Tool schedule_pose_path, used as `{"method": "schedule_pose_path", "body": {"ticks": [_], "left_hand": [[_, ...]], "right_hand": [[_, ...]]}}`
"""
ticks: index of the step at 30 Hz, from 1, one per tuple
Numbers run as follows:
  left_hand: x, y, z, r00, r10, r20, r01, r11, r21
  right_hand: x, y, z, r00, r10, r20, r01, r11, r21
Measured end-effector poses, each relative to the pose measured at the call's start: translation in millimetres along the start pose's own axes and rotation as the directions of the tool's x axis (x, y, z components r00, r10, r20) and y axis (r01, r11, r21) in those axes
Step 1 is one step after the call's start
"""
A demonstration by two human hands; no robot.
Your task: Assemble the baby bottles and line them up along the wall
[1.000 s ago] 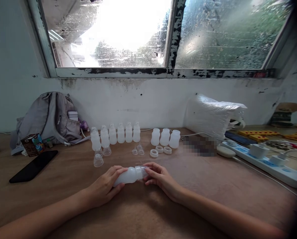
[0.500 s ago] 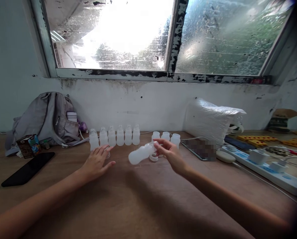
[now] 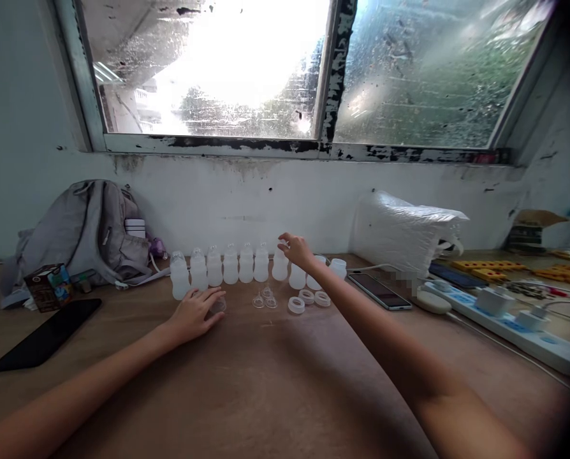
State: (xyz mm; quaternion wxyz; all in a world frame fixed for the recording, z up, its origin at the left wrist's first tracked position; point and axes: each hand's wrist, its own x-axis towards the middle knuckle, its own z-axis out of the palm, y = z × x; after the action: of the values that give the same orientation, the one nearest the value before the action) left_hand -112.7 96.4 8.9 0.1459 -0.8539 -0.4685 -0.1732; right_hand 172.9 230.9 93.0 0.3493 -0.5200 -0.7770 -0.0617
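Note:
My right hand (image 3: 295,247) reaches to the back, its fingers bent round the top of a frosted white baby bottle (image 3: 280,268). That bottle stands upright at the right end of a row of several like it, such as this capped bottle (image 3: 231,264). My left hand (image 3: 196,313) lies on the table with fingers stretched out, beside a clear dome cap (image 3: 218,306); what is under the palm is hidden. Between the hands lie several clear nipples (image 3: 267,297). White screw rings (image 3: 296,305) sit nearer my right forearm, in front of uncapped bottles (image 3: 337,268) partly covered by it.
On the left are a grey backpack (image 3: 84,229), a drink carton (image 3: 50,287) and a black flat slab (image 3: 48,335). To the right lie a phone (image 3: 379,290), a white puck (image 3: 433,302), a power strip (image 3: 509,325) and a silvery padded bag (image 3: 400,229).
My right hand has carried the tilted bottle back and stood it upright at the row's right end. The nipples and rings now show. My left hand has shifted slightly down.

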Motion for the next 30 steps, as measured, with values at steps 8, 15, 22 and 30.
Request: {"method": "schedule_pose_path", "body": {"ticks": [8,15,22,30], "left_hand": [[22,6,13.7,0.969,0.211,-0.127,-0.213,0.977,-0.003],[36,4,23.3,0.913,0.359,-0.193,-0.349,0.933,0.084],[37,5,24.2,0.898,0.37,-0.237,-0.332,0.925,0.184],[36,7,26.2,0.895,0.364,-0.259,-0.29,0.914,0.282]], "right_hand": [[11,10,24,0.996,-0.002,0.088,0.009,0.996,-0.087],[11,9,24,0.997,-0.029,0.077,0.038,0.991,-0.128],[-14,-8,9,0.984,-0.179,0.003,0.177,0.97,-0.169],[-121,-22,6,0.903,-0.399,0.159,0.424,0.888,-0.179]]}}
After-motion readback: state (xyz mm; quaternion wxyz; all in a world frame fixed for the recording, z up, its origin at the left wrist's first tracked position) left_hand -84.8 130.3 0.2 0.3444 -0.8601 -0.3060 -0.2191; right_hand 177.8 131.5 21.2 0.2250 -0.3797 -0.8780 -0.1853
